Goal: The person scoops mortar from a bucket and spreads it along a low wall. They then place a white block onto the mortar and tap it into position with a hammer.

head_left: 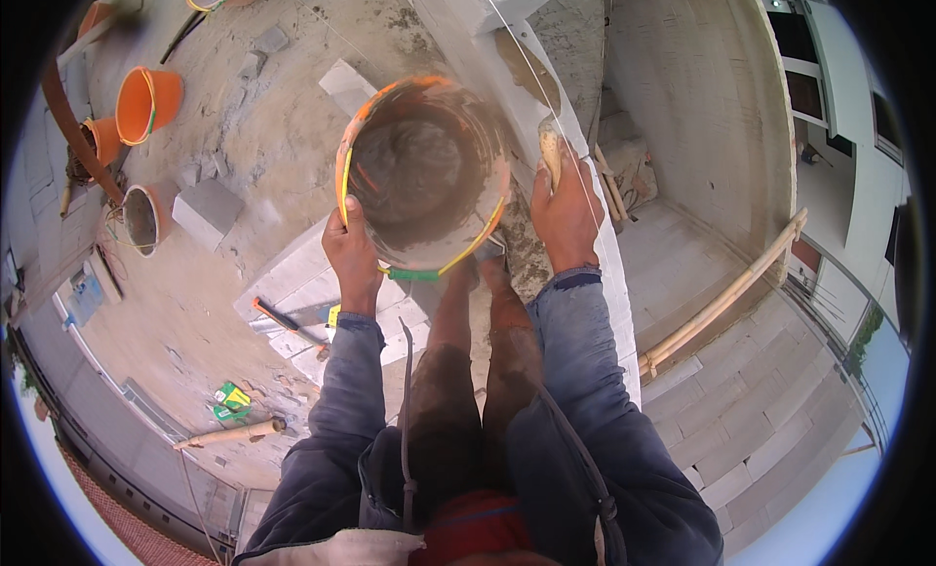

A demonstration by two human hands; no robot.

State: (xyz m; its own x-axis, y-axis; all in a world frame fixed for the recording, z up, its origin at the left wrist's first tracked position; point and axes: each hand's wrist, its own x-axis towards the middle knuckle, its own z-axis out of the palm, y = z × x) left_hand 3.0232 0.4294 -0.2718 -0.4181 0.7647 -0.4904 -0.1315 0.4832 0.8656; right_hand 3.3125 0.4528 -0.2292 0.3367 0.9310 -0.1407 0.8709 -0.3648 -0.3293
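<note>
An orange bucket (497, 156) hangs tilted in front of me, its inside coated with wet grey mortar (419, 161). My left hand (351, 249) grips its near left rim, by the yellow wire handle with a green grip (414, 274). To the right, my right hand (567, 210) is closed around the tan wooden handle (550, 149) of a tool whose working end I cannot make out. This hand is over the pale block wall (609, 322), beside a taut white string.
Below the bucket lie pale blocks (278, 317) with an orange-and-black hammer-like tool (283, 319). More orange buckets (148, 103) and a loose block (207, 213) are at the left. Bamboo poles (721, 298) lean right of the wall, above a lower recess (673, 259).
</note>
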